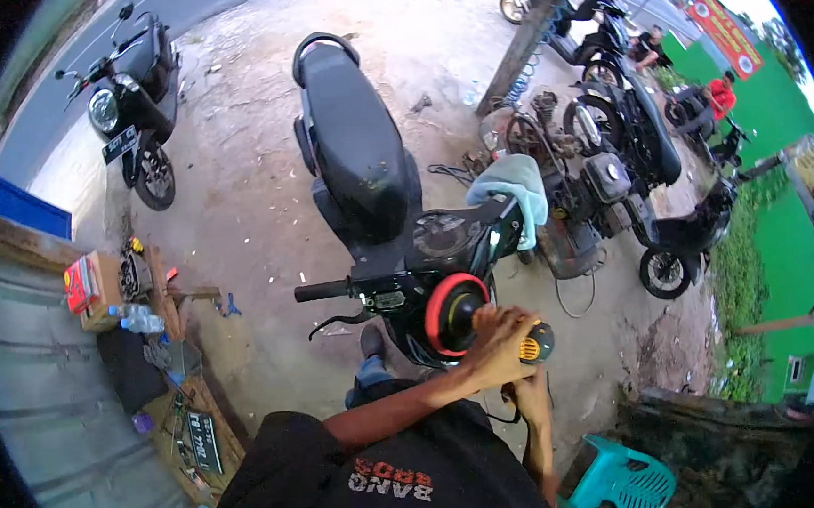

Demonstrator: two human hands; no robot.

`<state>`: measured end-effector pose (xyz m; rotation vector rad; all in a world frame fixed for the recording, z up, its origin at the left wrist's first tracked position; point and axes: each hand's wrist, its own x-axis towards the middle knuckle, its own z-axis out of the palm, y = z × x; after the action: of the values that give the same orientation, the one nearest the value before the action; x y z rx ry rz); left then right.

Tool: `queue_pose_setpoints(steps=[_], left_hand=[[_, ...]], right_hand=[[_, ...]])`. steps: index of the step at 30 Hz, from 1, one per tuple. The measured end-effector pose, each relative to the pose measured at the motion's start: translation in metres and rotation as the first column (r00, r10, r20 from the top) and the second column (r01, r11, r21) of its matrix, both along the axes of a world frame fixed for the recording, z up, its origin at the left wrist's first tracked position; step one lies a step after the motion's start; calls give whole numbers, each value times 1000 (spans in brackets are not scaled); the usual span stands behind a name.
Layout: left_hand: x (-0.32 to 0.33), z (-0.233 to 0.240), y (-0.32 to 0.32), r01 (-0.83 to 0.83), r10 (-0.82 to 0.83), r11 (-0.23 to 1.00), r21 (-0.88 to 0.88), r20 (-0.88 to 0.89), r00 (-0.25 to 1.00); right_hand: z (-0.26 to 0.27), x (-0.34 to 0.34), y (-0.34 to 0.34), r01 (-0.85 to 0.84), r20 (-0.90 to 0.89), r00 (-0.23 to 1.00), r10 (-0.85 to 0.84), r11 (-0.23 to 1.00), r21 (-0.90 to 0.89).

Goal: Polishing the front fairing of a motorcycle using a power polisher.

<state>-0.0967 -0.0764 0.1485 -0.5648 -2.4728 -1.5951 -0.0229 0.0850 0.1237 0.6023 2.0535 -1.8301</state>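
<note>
A yellow-and-black power polisher (pixel 537 344) with a round red-rimmed pad (pixel 437 317) is at the front of a black scooter (pixel 353 137). The pad's face is turned to the scooter's front panel and seems to touch it. My left hand (pixel 504 343) is wrapped over the tool's body just behind the pad. Lower down, my right hand (pixel 530 395) grips its handle, partly hidden, with a dark cord beside it. The scooter's handlebar grip (pixel 321 291) and brake lever point left. A pale green cloth (pixel 515 183) hangs over its right side.
To the right stand a greasy engine-driven machine (pixel 573 207), a wooden post (pixel 530 36) and more motorcycles, with two people farther off. A wooden bench (pixel 216 409) holding tools and a plate is at left. A teal plastic chair (pixel 628 483) stands at lower right.
</note>
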Motion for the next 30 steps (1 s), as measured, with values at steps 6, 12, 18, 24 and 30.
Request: queue_pose_setpoints(steps=[6,12,18,24,30], left_hand=[[-3,21,-28,-80,77,992,-94,-44,996],[-4,35,-43,-138,137,989,-56,-8,990],[0,3,0,58,-53,997,-49,106,993],[2,13,-20,74,-66,991,-114,68,995],[-24,29,-57,127,-148,979,-158,-129,981]], right_hand=[[45,-24,-39,-142,25,990,141,990,23],[18,-25,-25,-204,-6,978,206,972,113],[27,-7,-8,-54,63,997,53,998,15],[19,1,-26,-40,27,999,39,999,34],[-23,-1,-53,62,-65,997,-52,984,164]])
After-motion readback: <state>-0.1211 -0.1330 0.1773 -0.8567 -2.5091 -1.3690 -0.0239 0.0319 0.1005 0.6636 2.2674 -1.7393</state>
